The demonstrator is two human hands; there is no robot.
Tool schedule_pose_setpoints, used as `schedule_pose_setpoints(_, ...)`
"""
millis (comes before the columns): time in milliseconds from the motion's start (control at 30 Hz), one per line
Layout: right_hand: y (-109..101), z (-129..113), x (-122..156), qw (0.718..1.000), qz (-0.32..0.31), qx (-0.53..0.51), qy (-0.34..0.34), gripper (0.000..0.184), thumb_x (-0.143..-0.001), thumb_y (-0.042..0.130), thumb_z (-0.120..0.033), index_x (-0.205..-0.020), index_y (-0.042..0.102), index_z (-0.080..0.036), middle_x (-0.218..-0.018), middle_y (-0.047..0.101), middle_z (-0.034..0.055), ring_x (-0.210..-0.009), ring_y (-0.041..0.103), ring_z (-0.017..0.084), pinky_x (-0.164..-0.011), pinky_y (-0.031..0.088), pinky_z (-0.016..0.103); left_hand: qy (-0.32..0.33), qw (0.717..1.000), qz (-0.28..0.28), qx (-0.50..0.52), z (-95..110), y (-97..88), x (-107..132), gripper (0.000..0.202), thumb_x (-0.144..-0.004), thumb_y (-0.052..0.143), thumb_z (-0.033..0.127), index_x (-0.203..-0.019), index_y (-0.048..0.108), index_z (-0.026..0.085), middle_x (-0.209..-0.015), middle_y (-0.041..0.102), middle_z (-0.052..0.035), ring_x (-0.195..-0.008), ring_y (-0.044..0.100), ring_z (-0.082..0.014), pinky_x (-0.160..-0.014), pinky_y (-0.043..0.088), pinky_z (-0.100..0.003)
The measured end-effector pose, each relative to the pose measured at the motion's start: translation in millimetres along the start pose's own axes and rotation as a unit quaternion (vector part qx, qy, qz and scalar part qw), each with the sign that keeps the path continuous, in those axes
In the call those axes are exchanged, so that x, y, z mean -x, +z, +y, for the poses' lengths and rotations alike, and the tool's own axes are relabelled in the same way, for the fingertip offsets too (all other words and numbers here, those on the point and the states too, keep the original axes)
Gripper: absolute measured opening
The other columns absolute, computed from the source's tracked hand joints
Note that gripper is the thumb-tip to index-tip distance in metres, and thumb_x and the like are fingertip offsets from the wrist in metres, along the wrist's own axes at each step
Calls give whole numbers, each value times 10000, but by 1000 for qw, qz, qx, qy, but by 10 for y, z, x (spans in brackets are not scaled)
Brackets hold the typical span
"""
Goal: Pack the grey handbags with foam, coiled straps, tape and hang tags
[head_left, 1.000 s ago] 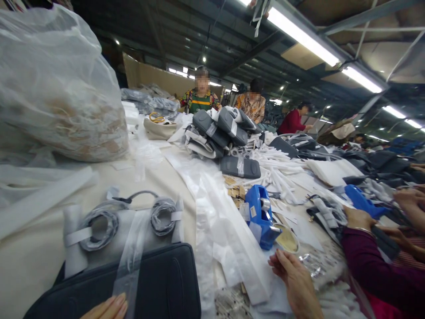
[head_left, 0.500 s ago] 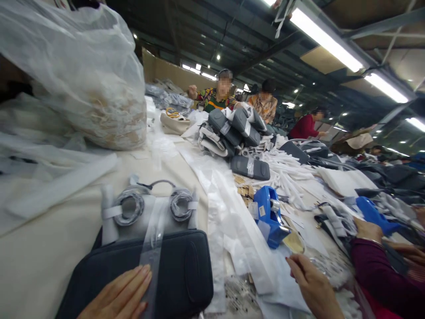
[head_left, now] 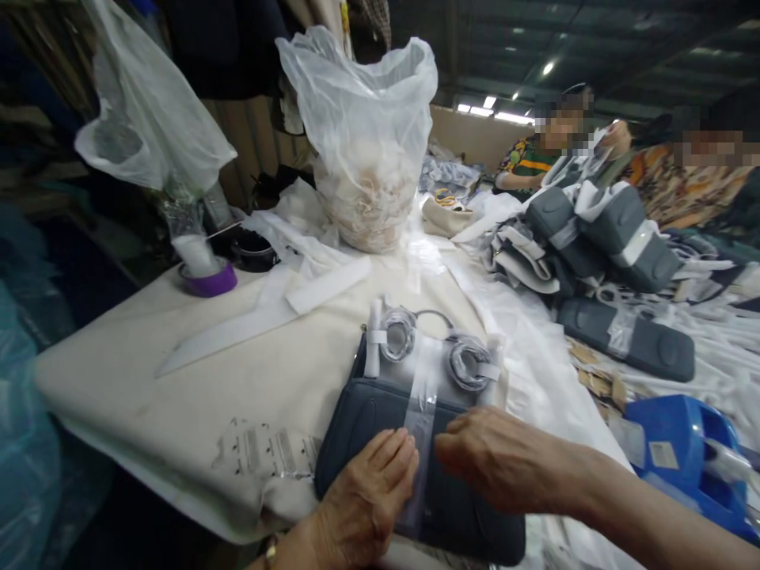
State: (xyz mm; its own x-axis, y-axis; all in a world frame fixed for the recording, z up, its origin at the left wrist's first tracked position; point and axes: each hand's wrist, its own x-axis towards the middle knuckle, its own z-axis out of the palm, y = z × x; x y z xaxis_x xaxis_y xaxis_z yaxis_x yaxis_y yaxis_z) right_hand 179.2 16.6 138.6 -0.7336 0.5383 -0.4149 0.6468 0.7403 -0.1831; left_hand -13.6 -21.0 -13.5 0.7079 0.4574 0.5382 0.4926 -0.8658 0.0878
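Fingers [head_left: 389,459] of the left hand [head_left: 362,503] lie spread flat on the grey pouch [head_left: 362,412], gripping nothing. The right hand [head_left: 499,463] is flat too, with its fingertips [head_left: 445,451] at the clear tape [head_left: 423,388] running up the pouch's middle. Smoothing it well likely means pressing from the centre outward, so that no creases form. The pouch lies on the cream table [head_left: 178,388], close to the person. It is dark and padded, with two wrapped coils [head_left: 399,332] at its far edge.

Factory packing floor: long worktable [head_left: 178,380], stacked grey pads [head_left: 599,229], co-workers [head_left: 534,158].
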Motion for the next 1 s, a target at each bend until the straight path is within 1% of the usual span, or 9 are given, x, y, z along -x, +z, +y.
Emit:
schedule_pose_setpoints(133, -70, 181, -463, 995, -30, 91, -9, 156, -764, 487, -64, -827, 602, -149, -725, 678, 69, -636, 638, 180, -483, 270, 272, -14, 1000, 23, 7, 1, 34, -1, 358, -852, 455, 188, -1176, 567, 82, -1224, 607, -101, -1225, 468, -243, -1063, 370, -382)
schedule_pose_setpoints(367, -56, 262, -638, 993, -42, 113, -17, 178, -786, 475, -63, -852, 621, -141, -742, 689, 79, -695, 670, 218, -544, 359, 280, -20, 995, 98, -10, -9, 77, -71, 260, -867, 462, 171, -1037, 638, 82, -1072, 675, -84, -1119, 549, -228, -1030, 388, -355)
schedule_pose_setpoints(533, -74, 344, -758, 993, -62, 33, 98, 97, -800, 597, -221, -806, 659, -147, -708, 702, 102, -702, 684, 240, -490, 341, 248, -12, 991, 131, -12, -21, 162, -59, 248, -868, 444, 134, -984, 656, 78, -1006, 686, -78, -1067, 582, -227, -1006, 415, -347)
schedule_pose_setpoints(600, -87, 445, -790, 989, -44, 18, 143, 268, -721, 713, -345, -873, 650, -133, -714, 702, 113, -707, 682, 259, -478, 348, 242, -9, 991, 134, -14, -24, 177, -44, 241, -866, 457, 143, -993, 651, 76, -1009, 682, -80, -1076, 578, -226, -1006, 418, -348)
schedule_pose_setpoints(700, -96, 594, -743, 982, 10, 13, 188, 535, -647, 779, -413, -1032, 582, -97, -751, 699, 110, -712, 672, 256, -502, 388, 246, -13, 993, 113, -16, -22, 166, -33, 250, -857, 470, 137, -1041, 627, 73, -1027, 674, -95, -1114, 556, -232, -1003, 428, -364)
schedule_pose_setpoints(833, 105, 502, -487, 967, 119, 32, 223, 160, -876, 514, -177, -1006, 582, -114, -896, 691, 122, -813, 653, 218, -675, 460, 284, -7, 989, 148, -20, -35, 169, -74, 225, -849, 468, 131, -996, 631, 82, -953, 686, -84, -1069, 577, -213, -1000, 438, -346)
schedule_pose_setpoints(867, 225, 416, -415, 963, 156, 44, 216, 210, -899, 405, -114, -994, 593, -118, -947, 684, 131, -857, 646, 214, -727, 469, 303, -5, 985, 173, -22, -44, 185, -89, 205, -849, 468, 128, -952, 640, 89, -901, 689, -67, -1024, 594, -195, -1007, 431, -330)
schedule_pose_setpoints(933, 534, 214, -303, 944, 302, 77, 110, 358, -875, 297, -48, -1034, 608, -124, -1023, 679, 124, -916, 639, 196, -775, 492, 307, 9, 975, 222, -27, -67, 230, -112, 187, -849, 462, 109, -855, 649, 116, -797, 680, -32, -924, 618, -161, -1016, 420, -304)
schedule_pose_setpoints(1000, 868, 27, -256, 915, 361, 180, 0, 358, -878, 329, -105, -1119, 593, -119, -1140, 655, 103, -1047, 603, 226, -840, 499, 350, 26, 968, 247, -26, -89, 262, -110, 203, -839, 455, 77, -772, 637, 139, -732, 662, -13, -841, 625, -136, -1005, 427, -286)
